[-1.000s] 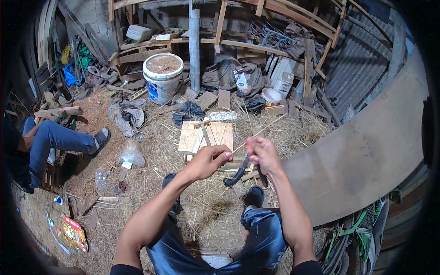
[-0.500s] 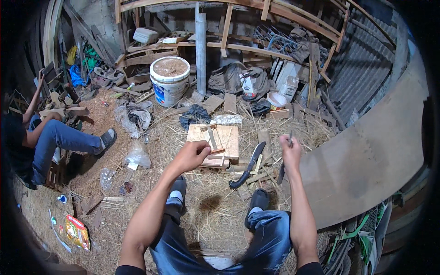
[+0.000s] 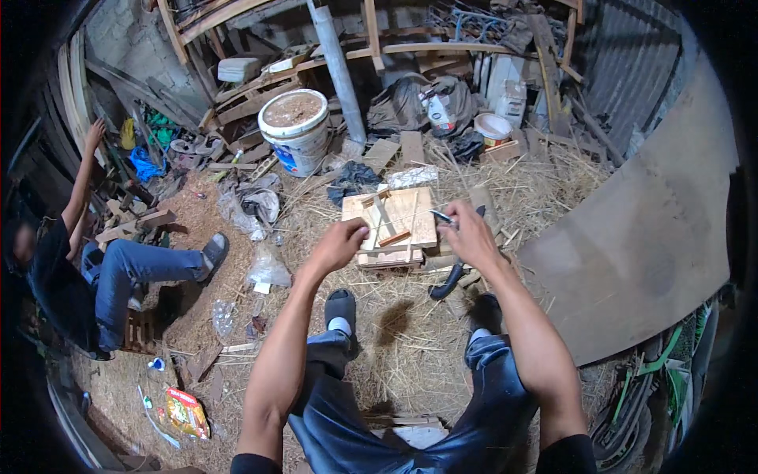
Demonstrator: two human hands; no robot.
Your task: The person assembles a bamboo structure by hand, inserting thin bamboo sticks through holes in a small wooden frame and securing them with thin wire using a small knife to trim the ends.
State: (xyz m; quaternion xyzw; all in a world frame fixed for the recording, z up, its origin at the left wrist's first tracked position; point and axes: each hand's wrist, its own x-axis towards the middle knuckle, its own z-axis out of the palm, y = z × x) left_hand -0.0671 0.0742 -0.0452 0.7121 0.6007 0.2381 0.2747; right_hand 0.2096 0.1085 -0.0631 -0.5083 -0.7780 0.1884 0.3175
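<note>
My left hand (image 3: pixel 338 245) is closed in a pinch beside the left edge of a pale wooden board (image 3: pixel 425 213); whatever it holds is too small to make out. A slim dark tool (image 3: pixel 442 216) with a light tip sticks out of my closed right hand (image 3: pixel 472 237), pointing left over the board's right side. Its kind is unclear. On the board lie a pale wood strip (image 3: pixel 384 220) and a short reddish-brown piece of wood (image 3: pixel 395 238). Below my right hand shows the black handle of a machete (image 3: pixel 448 283); the hand and forearm cover most of its blade.
Another person (image 3: pixel 63 276) sits at the left, one arm raised. A white bucket (image 3: pixel 296 146) of sawdust stands beyond the board, near a grey post (image 3: pixel 339 75). A large brown sheet (image 3: pixel 632 237) curves along the right. Straw (image 3: pixel 379 371) and plastic bags litter the ground.
My right hand has swung left from beside the machete to the board's right side, the tool's tip now pointing left. The view has shifted. The other person's arm has risen higher.
</note>
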